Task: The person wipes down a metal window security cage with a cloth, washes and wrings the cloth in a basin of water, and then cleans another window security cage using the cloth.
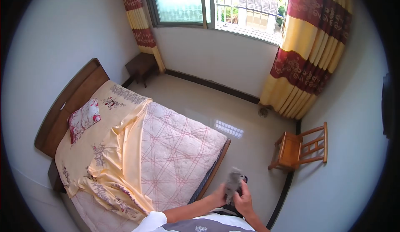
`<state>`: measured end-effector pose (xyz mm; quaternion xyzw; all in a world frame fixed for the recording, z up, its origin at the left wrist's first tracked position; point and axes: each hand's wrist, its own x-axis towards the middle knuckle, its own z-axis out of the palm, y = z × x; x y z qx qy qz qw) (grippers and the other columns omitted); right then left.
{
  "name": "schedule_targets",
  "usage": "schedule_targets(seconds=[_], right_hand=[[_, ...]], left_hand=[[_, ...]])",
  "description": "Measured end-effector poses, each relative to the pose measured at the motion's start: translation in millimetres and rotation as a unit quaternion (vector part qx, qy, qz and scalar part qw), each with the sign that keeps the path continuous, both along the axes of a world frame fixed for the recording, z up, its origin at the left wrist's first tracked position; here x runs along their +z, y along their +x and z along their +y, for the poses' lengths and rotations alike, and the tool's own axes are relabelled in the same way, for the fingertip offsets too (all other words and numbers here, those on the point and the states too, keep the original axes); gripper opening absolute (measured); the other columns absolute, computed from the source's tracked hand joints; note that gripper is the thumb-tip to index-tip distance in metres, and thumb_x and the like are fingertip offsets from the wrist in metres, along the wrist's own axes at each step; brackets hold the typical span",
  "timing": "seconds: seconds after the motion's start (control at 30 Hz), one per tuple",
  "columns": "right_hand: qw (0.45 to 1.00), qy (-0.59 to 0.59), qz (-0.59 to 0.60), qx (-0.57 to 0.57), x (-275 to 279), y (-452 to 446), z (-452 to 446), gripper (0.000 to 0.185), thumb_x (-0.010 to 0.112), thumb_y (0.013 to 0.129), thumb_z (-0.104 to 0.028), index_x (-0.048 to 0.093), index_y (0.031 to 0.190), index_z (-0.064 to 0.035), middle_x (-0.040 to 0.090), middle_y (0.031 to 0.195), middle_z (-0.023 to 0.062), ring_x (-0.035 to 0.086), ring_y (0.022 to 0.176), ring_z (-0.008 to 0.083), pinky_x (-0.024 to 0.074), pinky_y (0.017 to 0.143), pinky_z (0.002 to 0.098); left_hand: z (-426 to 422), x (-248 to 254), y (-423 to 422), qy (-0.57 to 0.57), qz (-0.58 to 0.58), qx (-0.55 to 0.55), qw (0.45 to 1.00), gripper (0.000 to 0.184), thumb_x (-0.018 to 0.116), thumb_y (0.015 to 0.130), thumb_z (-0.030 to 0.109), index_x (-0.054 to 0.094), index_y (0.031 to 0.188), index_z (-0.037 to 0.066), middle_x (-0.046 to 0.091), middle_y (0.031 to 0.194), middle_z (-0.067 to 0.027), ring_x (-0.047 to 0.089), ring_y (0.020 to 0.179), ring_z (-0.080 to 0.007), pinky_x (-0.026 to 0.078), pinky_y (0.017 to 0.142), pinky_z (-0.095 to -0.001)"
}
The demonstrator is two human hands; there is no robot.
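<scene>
In front of my body, at the foot of the bed, I hold a small grey cloth-like item, blurred by motion, so I cannot make out its exact kind. My left hand closes on its left side. On its lower right, my right hand grips it with the thumb on top. A small dark rounded thing shows just behind the item; whether it belongs to it I cannot tell.
Left of me stands a bed with a pink-lined mattress, a rumpled yellow sheet, a floral pillow and a wooden headboard. A wooden chair is by the right wall. A nightstand and curtains flank the window.
</scene>
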<state>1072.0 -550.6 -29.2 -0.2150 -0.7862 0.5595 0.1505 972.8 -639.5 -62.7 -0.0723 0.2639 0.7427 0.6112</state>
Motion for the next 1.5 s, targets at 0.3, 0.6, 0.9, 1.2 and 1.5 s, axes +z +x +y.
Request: schedule_targets(seconds=[0.3, 0.6, 0.9, 1.2, 1.5], right_hand=[[0.975, -0.201, -0.005, 0.097, 16, -79, 148, 0.05, 0.057, 0.09, -0.024, 0.041, 0.135, -0.0087, 0.044, 0.136, 0.011, 0.041, 0.126, 0.0237, 0.033, 0.104, 0.0393], [0.722, -0.684, 0.082, 0.062, 0, -138, 234, 0.04, 0.036, 0.1, -0.027, 0.037, 0.133, -0.0053, 0.051, 0.124, 0.0122, 0.052, 0.114, 0.0232, 0.0433, 0.097, 0.0364], [0.818, -0.575, -0.019, 0.025, 11, -242, 320, 0.037, 0.039, 0.098, -0.028, 0.046, 0.125, -0.0036, 0.057, 0.118, 0.0116, 0.057, 0.106, 0.0224, 0.0437, 0.097, 0.0384], [0.599, -0.778, 0.164, 0.094, 22, -362, 411, 0.051, 0.035, 0.095, -0.04, 0.047, 0.129, -0.0033, 0.053, 0.128, 0.0159, 0.052, 0.117, 0.0309, 0.0398, 0.101, 0.0458], [0.738, -0.628, 0.237, -0.064, 78, -445, 514, 0.052, 0.036, 0.095, -0.043, 0.044, 0.132, -0.0075, 0.053, 0.128, 0.0128, 0.053, 0.116, 0.0298, 0.0419, 0.1, 0.0453]], left_hand=[[114, 34, -72, 0.036, -0.005, 0.237, 0.971, 0.044, 0.042, 0.096, 0.033, 0.043, 0.133, 0.01, 0.056, 0.122, -0.0071, 0.058, 0.106, -0.022, 0.047, 0.094, -0.0369], [203, 57, -115, -0.203, 0.766, 0.103, 0.601, 0.072, 0.066, 0.069, 0.02, 0.043, 0.137, 0.016, 0.023, 0.143, -0.0208, 0.02, 0.135, -0.039, 0.018, 0.112, -0.0471], [292, 5, -232, -0.124, 0.49, 0.158, 0.848, 0.053, 0.06, 0.079, 0.008, 0.047, 0.13, 0.006, 0.049, 0.126, -0.014, 0.05, 0.116, -0.0251, 0.039, 0.098, -0.0326], [362, 57, -367, -0.011, 0.597, 0.124, 0.792, 0.06, 0.064, 0.086, 0.034, 0.045, 0.132, 0.002, 0.046, 0.127, -0.0149, 0.047, 0.12, -0.0242, 0.037, 0.101, -0.0345], [341, 20, -422, -0.251, 0.472, 0.219, 0.816, 0.021, 0.055, 0.087, 0.002, 0.06, 0.106, -0.004, 0.065, 0.092, -0.0096, 0.064, 0.088, -0.0172, 0.05, 0.083, -0.0279]])
